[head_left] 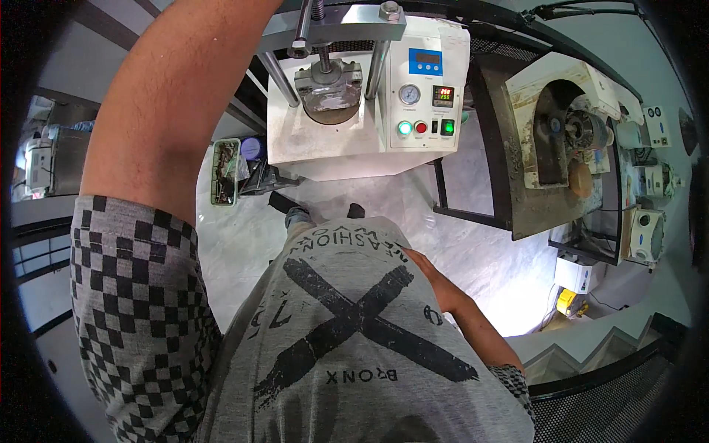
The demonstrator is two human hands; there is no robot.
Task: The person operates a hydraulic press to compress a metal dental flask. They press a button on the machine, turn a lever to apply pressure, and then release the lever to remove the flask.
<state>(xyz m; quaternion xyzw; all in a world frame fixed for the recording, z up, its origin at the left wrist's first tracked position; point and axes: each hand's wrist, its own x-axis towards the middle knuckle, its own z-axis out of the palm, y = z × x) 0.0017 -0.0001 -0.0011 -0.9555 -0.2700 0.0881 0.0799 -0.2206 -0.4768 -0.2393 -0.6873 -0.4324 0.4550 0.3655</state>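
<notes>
My left arm [151, 111] reaches up past the top edge of the picture, so the left hand is out of sight. It is raised beside a white bench press [336, 151]. The press has two steel posts, a steel crossbar [336, 28] and a vertical screw. Under the screw, a grey metal mould [329, 83] sits on a round plate. A steel lever [302, 29] hangs at the crossbar. My right arm [473, 321] hangs down along my side. Only the edge of my right hand [424, 267] shows past the grey shirt; its fingers are hidden.
The press front carries a gauge [409, 94], lit displays and buttons. At right, a dusty grinding machine [565, 136] stands on a dark table [491, 140]. Left of the press, a green-rimmed bin [216, 173] of small pieces stands by a purple-lidded tub [252, 148]. Black railing and steps lie at lower right.
</notes>
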